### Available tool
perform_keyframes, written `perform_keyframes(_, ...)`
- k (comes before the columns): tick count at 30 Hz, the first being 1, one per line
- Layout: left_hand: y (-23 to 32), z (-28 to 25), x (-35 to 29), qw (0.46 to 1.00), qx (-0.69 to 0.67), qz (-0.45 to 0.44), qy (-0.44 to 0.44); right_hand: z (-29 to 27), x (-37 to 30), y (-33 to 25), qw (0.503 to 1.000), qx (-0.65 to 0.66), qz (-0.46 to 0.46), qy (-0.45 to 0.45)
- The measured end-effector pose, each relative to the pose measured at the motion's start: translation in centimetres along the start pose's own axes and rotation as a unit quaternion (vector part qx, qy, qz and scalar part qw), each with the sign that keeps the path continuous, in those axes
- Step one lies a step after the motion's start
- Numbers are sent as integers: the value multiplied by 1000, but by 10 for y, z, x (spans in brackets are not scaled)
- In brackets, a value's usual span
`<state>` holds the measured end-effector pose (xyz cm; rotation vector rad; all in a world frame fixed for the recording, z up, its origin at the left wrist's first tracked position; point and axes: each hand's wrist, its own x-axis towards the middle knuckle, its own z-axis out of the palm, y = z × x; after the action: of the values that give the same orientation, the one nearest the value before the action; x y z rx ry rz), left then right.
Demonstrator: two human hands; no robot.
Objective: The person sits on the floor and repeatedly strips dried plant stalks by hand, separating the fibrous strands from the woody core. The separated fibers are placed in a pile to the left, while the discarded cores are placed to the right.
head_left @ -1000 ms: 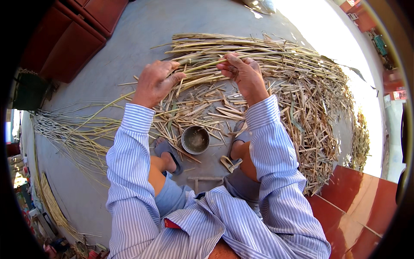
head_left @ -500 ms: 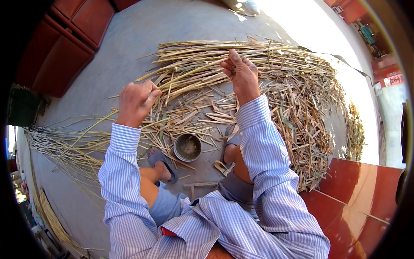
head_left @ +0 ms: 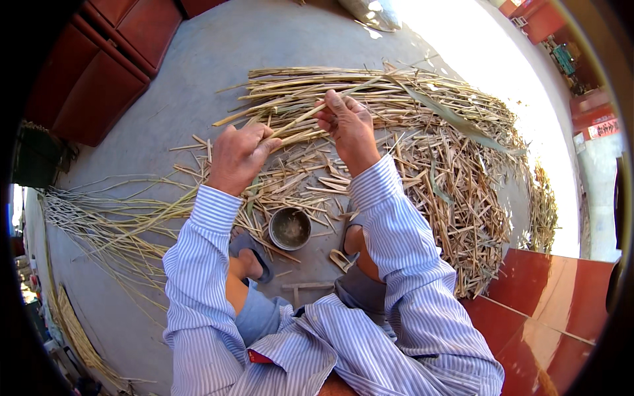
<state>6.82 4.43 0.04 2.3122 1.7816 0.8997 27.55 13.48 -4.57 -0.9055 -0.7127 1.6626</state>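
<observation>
Between my hands stretches a pale reed stalk [head_left: 300,123], slanting up to the right. My left hand [head_left: 236,158] is closed around its lower end, knuckles up. Thumb and fingers of my right hand [head_left: 349,129] pinch the stalk farther along. Past the right hand, a long grey-green leaf [head_left: 456,120] trails to the right over the other stalks. Beneath and beyond both hands lies a bundle of dry stalks [head_left: 304,78] on the floor. Below them, between my feet, sits a round metal bowl [head_left: 272,231] with murky contents.
A heap of peeled husks [head_left: 462,211] spreads to the right. Thin woven strands [head_left: 66,214] fan out at the left. A red sofa [head_left: 99,79] stands upper left, a pale sack [head_left: 373,12] at the top. Red tiles [head_left: 561,290] lie lower right; a T-shaped piece [head_left: 309,286] is near my knees.
My left hand has moved right and slightly down, my right hand left and down, so they are closer together. The long leaf has swung into view on the right.
</observation>
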Motion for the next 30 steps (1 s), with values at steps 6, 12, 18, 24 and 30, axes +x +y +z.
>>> perform_keyframes(6,-6,-7,2,998,-33,-41,-30,-25,10,-26,998,-8,-36,49)
perform_keyframes(12,-7,-11,-6,996,-32,-68,-52,-60,24,-45,989,-67,-42,124)
perform_keyframes(18,-10,-6,-6,993,-35,-102,-46,-58,17,-40,710,-620,-277,187)
perform_keyframes(24,-14,-5,1,996,-17,-83,-17,-65,12,-79,955,97,-232,157)
perform_keyframes(30,-7,0,5,995,-29,-80,-53,-30,-5,-17,994,28,91,-55)
